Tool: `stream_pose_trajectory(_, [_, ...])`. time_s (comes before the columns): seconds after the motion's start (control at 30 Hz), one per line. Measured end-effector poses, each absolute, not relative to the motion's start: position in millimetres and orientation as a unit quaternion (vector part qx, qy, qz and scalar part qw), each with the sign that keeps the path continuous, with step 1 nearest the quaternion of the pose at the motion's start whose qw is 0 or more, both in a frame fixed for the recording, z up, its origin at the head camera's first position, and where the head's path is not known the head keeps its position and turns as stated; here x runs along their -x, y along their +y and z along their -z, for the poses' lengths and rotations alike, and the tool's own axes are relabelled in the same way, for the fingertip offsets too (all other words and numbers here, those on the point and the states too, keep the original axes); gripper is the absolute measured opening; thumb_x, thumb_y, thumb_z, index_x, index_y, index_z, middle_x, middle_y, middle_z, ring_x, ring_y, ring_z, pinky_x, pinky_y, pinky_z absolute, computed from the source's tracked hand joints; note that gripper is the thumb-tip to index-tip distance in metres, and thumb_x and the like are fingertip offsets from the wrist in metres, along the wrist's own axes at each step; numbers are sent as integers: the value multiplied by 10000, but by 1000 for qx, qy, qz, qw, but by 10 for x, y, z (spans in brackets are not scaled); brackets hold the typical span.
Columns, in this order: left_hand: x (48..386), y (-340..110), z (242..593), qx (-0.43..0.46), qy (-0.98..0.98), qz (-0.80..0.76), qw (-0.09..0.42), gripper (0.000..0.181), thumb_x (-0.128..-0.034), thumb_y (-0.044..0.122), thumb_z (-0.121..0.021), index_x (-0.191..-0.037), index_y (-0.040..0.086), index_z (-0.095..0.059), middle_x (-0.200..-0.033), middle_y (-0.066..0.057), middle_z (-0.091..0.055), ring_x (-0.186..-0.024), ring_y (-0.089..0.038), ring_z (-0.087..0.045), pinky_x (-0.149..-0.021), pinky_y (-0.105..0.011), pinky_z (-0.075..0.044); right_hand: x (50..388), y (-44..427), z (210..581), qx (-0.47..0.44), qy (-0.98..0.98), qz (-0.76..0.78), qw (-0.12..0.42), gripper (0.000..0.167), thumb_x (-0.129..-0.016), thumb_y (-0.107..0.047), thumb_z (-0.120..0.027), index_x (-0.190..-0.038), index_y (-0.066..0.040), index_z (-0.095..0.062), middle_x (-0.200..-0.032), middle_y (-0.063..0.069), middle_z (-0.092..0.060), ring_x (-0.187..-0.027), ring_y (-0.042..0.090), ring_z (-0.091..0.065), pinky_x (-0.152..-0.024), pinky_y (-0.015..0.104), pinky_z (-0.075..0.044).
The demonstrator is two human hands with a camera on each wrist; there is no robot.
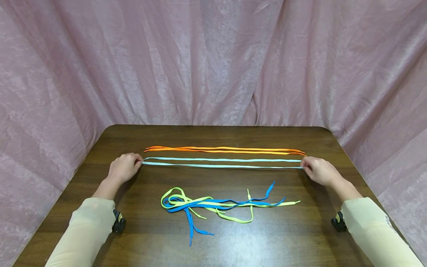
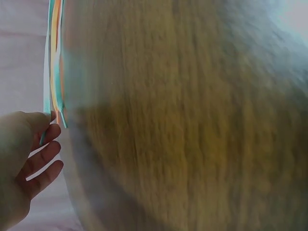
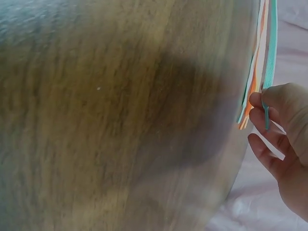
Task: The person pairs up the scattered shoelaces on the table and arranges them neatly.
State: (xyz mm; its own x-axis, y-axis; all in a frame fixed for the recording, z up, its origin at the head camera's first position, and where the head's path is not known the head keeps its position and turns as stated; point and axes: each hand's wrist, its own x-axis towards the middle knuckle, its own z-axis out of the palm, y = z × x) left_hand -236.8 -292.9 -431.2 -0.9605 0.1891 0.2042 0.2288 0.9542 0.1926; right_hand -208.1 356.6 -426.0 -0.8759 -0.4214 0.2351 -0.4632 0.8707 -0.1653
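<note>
My left hand (image 1: 125, 167) and right hand (image 1: 321, 170) pinch opposite ends of a mint-blue shoelace (image 1: 213, 165), stretched straight across the table. In the left wrist view, thumb and index finger of the left hand (image 2: 31, 159) nip the lace while the other fingers are spread. Similarly, the right hand (image 3: 284, 139) pinches the lace near its tip (image 3: 267, 120) in the right wrist view. A second mint-blue shoelace (image 1: 213, 160) runs parallel just behind. Beyond it lie orange shoelaces (image 1: 213, 149), laid lengthwise with their ends near both hands.
Nearer the front of the brown wooden table (image 1: 140, 230), blue shoelaces (image 1: 190, 220) and yellow-green shoelaces (image 1: 240, 221) lie in a loose tangle. A pink curtain (image 1: 200, 63) hangs behind the table and along its sides.
</note>
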Motion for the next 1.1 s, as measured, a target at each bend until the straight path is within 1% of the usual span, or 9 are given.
stream_pose_trajectory(0.13, [2404,-2908,4324,95,-986,113,83,118,-857,141,-555,-853,115,-670,-895,-102,-656,-746,-356,-613,-575,-506,-454,2131,3579,4278,-216,-967,-104,86,91,-788,-2,-602,-806,-90,-585,-704,-36,-556,-608,98,-489,-540,316,-409])
stream_pose_trajectory(0.37, [2497,-2878,4318,87,-987,115,68,120,-864,162,-563,-870,117,-674,-901,-114,-662,-719,-336,-607,-558,-489,-451,2197,3582,4287,-197,-971,-102,96,66,-774,-7,-602,-791,-68,-583,-713,-9,-537,-623,138,-484,-543,340,-403])
stream_pose_trajectory(0.6, [2559,-2863,4292,78,-989,117,53,134,-872,167,-550,-892,106,-668,-902,-122,-658,-700,-304,-595,-518,-449,-439,2266,3580,4261,-174,-976,-100,86,63,-789,-26,-588,-797,-86,-571,-723,0,-542,-630,158,-500,-552,370,-412])
stream_pose_trajectory(0.77, [2591,-2857,4337,65,-989,125,42,115,-866,182,-561,-889,121,-657,-855,-114,-646,-678,-294,-577,-496,-418,-414,2310,3578,4291,-164,-979,-100,75,63,-794,-30,-581,-806,-89,-561,-727,6,-546,-638,165,-510,-559,378,-416])
stream_pose_trajectory(0.9, [2602,-2858,4371,58,-989,128,42,95,-857,184,-569,-869,129,-645,-815,-109,-634,-662,-296,-567,-484,-410,-400,2320,3558,4307,-162,-980,-96,67,65,-796,-31,-578,-809,-88,-550,-723,6,-531,-635,169,-503,-551,374,-411])
stream_pose_trajectory(1.1, [2624,-2840,4361,52,-990,128,41,85,-843,179,-565,-833,126,-631,-768,-90,-615,-649,-285,-558,-476,-390,-385,2332,3550,4330,-166,-979,-89,82,57,-782,-29,-577,-793,-76,-546,-720,11,-512,-642,174,-492,-550,362,-404])
